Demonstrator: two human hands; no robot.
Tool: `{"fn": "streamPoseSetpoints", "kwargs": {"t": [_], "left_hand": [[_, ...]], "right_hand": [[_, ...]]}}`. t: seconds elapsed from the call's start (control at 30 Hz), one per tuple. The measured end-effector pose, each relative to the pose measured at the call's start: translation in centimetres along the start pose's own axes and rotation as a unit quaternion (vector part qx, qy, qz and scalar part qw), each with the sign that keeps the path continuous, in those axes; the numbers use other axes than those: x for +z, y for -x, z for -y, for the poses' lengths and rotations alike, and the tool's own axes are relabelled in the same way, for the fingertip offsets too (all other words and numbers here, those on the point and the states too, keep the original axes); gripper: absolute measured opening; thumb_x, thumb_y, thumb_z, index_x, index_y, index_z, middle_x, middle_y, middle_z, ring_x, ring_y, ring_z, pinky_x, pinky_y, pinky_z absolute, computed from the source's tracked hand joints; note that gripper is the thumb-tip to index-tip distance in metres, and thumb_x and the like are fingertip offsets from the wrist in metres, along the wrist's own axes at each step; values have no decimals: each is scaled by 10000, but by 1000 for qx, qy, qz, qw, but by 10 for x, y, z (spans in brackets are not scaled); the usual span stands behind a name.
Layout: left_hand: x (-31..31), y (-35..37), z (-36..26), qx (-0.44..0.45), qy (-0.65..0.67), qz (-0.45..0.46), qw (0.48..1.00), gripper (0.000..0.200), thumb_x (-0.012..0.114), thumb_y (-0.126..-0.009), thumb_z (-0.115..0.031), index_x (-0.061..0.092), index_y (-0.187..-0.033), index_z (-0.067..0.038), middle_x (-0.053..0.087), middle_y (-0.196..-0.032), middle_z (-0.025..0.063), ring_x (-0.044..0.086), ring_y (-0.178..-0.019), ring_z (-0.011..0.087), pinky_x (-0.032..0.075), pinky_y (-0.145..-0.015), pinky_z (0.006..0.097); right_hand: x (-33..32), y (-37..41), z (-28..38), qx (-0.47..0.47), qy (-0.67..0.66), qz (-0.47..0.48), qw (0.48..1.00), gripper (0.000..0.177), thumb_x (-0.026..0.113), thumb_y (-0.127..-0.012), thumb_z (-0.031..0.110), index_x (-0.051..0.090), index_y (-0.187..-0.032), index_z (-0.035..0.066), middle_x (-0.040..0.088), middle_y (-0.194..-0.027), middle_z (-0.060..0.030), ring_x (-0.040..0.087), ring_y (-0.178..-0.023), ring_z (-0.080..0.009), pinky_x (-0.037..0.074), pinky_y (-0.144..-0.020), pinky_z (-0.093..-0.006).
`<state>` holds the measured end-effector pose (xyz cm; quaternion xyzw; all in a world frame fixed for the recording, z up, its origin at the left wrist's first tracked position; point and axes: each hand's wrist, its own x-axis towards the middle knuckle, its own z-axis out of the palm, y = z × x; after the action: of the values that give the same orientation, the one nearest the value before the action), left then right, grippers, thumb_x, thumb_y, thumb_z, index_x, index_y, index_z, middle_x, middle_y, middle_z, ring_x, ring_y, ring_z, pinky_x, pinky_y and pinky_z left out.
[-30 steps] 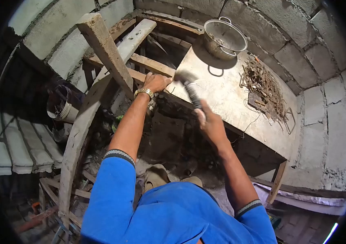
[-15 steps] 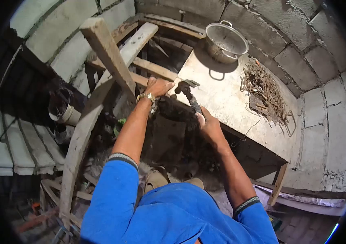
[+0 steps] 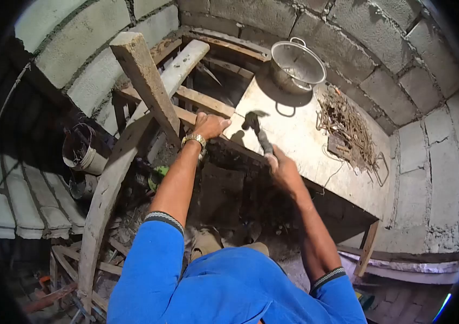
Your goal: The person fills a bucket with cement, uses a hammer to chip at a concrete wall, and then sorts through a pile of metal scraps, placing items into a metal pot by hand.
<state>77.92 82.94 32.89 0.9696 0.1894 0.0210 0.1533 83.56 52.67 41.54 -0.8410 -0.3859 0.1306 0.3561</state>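
Observation:
My right hand [image 3: 284,170] is wrapped round the handle of a claw hammer [image 3: 256,128], whose dark head is over the left part of a pale board tabletop [image 3: 294,135]. Beside the hammer head, at the board's left corner, my left hand [image 3: 209,127] rests against the edge where wooden slats [image 3: 202,101] meet the board. Its fingers are curled and pressed together; anything between them is too small to make out. A watch sits on the left wrist.
A metal pot [image 3: 298,65] and a heap of rusty wire pieces [image 3: 351,127] lie on the board. An upright wooden post [image 3: 148,81] stands left of my left hand. A bucket [image 3: 86,151] hangs further left. Block walls [image 3: 418,162] surround the table.
The hammer in my right hand has shifted slightly, its head now lifted a little and blurred. The right hand has moved slightly right and down. My left hand stays by the corner.

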Motion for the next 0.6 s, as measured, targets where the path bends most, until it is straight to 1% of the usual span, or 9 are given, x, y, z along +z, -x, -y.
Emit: {"fn": "streamPoseSetpoints", "kwargs": {"t": [0.1,0.23,0.27,0.3,0.37,0.4,0.5,0.53,0.6], "left_hand": [[14,-2,3,21,-18,14,1000,542,350,-1012,-489,741,-966,-117,730,-1025,143,664,-1011,343,392,-894,452],[17,-5,10,14,29,6,999,550,330,-1021,-487,715,-1046,-95,723,-1014,166,658,-1023,341,384,-937,482],[19,-6,12,16,16,-7,1000,408,439,-987,-401,712,-1055,-106,722,-990,159,675,-991,323,448,-876,477],[21,-7,13,18,16,-8,1000,408,439,-987,-401,712,-1055,-106,722,-990,159,675,-991,323,448,-876,477],[29,-9,20,57,-76,-31,995,256,539,-917,-261,715,-1028,-114,715,-965,164,691,-936,310,505,-733,449],[32,-10,23,92,-91,-60,990,226,585,-842,-144,718,-1025,-127,711,-959,152,701,-889,290,511,-610,428],[33,-12,23,116,-71,-77,988,214,540,-898,-202,709,-998,-117,712,-971,139,695,-895,305,508,-678,433],[16,-4,11,63,-22,-44,997,275,482,-951,-281,695,-974,-109,712,-982,120,689,-906,321,498,-745,449],[23,-3,16,92,-17,-72,993,317,447,-973,-311,689,-975,-107,711,-994,118,684,-919,327,489,-777,453]], "right_hand": [[-36,6,55,42,-38,-4,998,413,551,-1009,310,550,-1366,102,667,-969,-321,659,-938,-474,509,-831,-471],[-45,-5,87,-13,12,-16,1000,406,574,-1000,338,587,-1337,113,684,-931,-282,676,-894,-437,511,-792,-480],[-45,-8,89,-23,63,0,998,398,577,-995,352,607,-1315,118,690,-924,-266,676,-885,-431,513,-781,-488],[-42,-13,80,-22,63,-1,998,398,577,-995,352,607,-1315,118,690,-924,-266,676,-885,-431,513,-781,-488],[-37,-25,58,-40,176,120,976,383,577,-983,377,635,-1267,126,698,-930,-245,669,-879,-435,515,-772,-507],[-38,-29,55,-41,178,116,976,383,574,-974,393,640,-1244,129,702,-944,-236,665,-891,-436,521,-784,-516],[-56,-27,78,-41,185,80,979,387,582,-974,390,643,-1257,134,699,-946,-244,666,-900,-433,520,-786,-502],[-62,-27,81,-67,151,62,984,379,598,-975,372,644,-1270,138,697,-940,-244,674,-878,-430,523,-767,-485],[-76,-20,110,-100,83,13,991,373,627,-974,336,634,-1288,134,689,-878,-236,682,-800,-414,529,-704,-447]]}}
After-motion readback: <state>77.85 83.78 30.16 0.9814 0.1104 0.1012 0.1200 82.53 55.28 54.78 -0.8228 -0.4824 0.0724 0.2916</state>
